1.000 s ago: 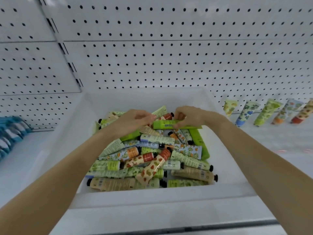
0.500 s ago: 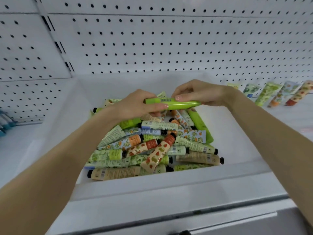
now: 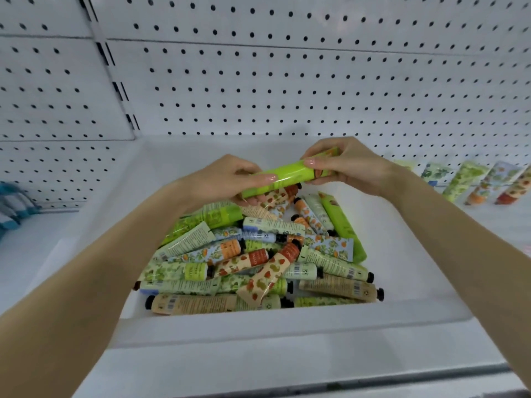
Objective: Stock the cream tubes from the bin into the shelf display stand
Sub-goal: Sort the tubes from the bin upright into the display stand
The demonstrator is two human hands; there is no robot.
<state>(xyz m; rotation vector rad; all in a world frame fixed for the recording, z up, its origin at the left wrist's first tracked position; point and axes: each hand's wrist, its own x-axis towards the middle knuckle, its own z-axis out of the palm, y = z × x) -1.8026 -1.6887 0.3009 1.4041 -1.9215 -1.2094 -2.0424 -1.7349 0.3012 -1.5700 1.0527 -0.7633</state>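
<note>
Pinching glossy lime-green tube, both hands

A white pegboard dotted with dark holes fills the far wall. A slotted upright runs down it at the left, splitting it into panels. At the far left edge lie blurred blue packs. A dark rail crosses the near edge.

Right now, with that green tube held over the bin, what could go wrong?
The left hand and right hand pinch the bright green tube only near its ends; a slip would likely drop it into the pile of tubes. The tubes leaning along the shelf stand close together; adding one could topple neighbours.
</note>
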